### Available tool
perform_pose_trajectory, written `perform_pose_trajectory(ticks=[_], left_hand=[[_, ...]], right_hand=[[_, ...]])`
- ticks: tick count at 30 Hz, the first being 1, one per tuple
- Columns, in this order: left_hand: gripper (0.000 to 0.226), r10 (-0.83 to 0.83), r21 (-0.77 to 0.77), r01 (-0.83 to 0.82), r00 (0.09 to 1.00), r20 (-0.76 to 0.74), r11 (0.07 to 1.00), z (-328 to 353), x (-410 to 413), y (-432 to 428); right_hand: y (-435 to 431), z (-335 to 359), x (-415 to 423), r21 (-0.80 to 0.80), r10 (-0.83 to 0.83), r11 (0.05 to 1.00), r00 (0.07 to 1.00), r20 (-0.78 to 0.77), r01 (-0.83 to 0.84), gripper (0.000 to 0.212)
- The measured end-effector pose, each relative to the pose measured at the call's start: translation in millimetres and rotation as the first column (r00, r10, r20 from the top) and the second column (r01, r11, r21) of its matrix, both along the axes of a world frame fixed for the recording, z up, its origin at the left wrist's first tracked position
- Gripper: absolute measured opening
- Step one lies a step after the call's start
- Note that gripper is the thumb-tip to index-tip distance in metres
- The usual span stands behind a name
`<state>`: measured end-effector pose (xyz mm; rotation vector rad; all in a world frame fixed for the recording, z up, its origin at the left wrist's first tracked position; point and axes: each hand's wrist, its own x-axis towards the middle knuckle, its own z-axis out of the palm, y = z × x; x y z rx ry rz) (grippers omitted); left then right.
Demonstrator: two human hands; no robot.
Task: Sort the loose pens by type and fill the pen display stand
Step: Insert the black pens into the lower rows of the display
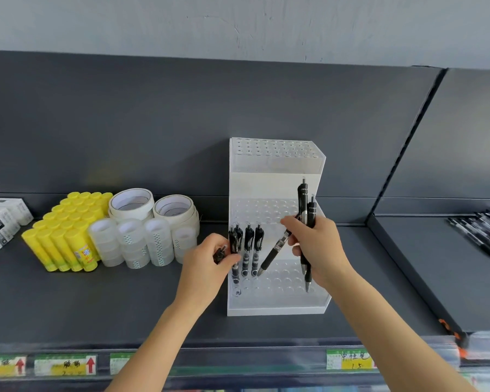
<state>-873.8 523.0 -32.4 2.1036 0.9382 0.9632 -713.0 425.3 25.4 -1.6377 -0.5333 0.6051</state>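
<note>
Gripping two upright pens (302,199) in its fist, right hand (318,250) also pinches a slanted pen (275,251), tip at the stand (275,308) just below-left of it. Left hand (207,264) pinches a single pen (219,254); four slotted pens (248,241) stand just right of it. Loose pens (484,233) lie on shelf (425,278) well right of right hand.

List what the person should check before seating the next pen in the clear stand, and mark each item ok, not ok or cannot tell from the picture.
1. The display stand is upright on the shelf: ok.
2. Empty holes beside the seated pens: ok, many are free.
3. The left hand grips its pen: ok, fingers curl round it.
4. That pen's tip is over a hole: cannot tell, the hand hides it.
5. The right hand keeps its spare pens clear of the stand: not ok, the slanted pen crosses the lower tier.
</note>
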Motion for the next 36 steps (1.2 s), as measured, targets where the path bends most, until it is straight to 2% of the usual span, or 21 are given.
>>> perform_pose_trajectory(ticks=[3, 5, 9, 14, 17, 21, 23, 25, 27, 31, 34, 36], left_hand=[[0.011, -0.037, 0.040, 0.038, 0.999, -0.024, 0.999, 0, 1, 1], [0.008, -0.063, 0.070, 0.066, 0.997, -0.046, 0.995, -1, 1, 0], [0.005, -0.077, 0.076, 0.084, 0.993, -0.091, 0.994, -1, -2, -1], [0.009, -0.068, 0.071, 0.076, 0.991, -0.116, 0.995, -1, -4, 2], [0.021, -0.071, 0.044, 0.075, 0.995, -0.074, 0.996, 0, -6, 4], [0.032, -0.051, -0.074, 0.053, 0.998, 0.039, 0.996, 2, -8, 5], [0.041, -0.031, -0.196, 0.052, 0.994, 0.107, 0.979, 4, -8, 6], [0.052, 0.003, -0.277, 0.042, 0.987, 0.161, 0.960, 5, -9, 6], [0.047, 0.031, -0.315, 0.033, 0.980, 0.195, 0.948, 7, -9, 5], [0.029, 0.028, -0.384, 0.072, 0.968, 0.250, 0.921, 7, -10, 6], [0.022, -0.006, -0.365, 0.093, 0.973, 0.231, 0.926, 8, -15, 6], [0.021, -0.024, -0.327, 0.104, 0.971, 0.239, 0.939, 14, -16, 4]], right_hand=[[-2, 0, 0, -0.006, -0.033, 0.999, 0.962, 0.271, 0.036, 0.016], [-3, -1, -2, 0.003, -0.045, 0.999, 0.929, 0.366, 0.047, 0.007], [0, -9, -8, -0.087, -0.003, 0.995, 0.851, 0.524, 0.057, 0.018], [4, -12, -8, -0.083, 0.006, 0.995, 0.829, 0.559, 0.049, 0.024], [4, -14, -7, -0.125, 0.042, 0.991, 0.802, 0.596, 0.042, 0.022], [4, -22, -12, -0.181, 0.102, 0.984, 0.802, 0.589, 0.007, 0.024], [5, -29, -15, -0.204, 0.125, 0.979, 0.809, 0.574, -0.007, 0.028], [5, -35, -18, -0.202, 0.123, 0.979, 0.810, 0.573, -0.006, 0.021], [6, -37, -20, -0.192, 0.111, 0.981, 0.804, 0.584, 0.004, 0.014], [7, -37, -19, -0.201, 0.124, 0.980, 0.787, 0.605, 0.000, 0.016], [2, -32, -18, -0.145, 0.094, 0.989, 0.841, 0.533, -0.019, 0.030], [-2, -27, -14, -0.097, 0.024, 0.995, 0.878, 0.479, 0.025, 0.035]])
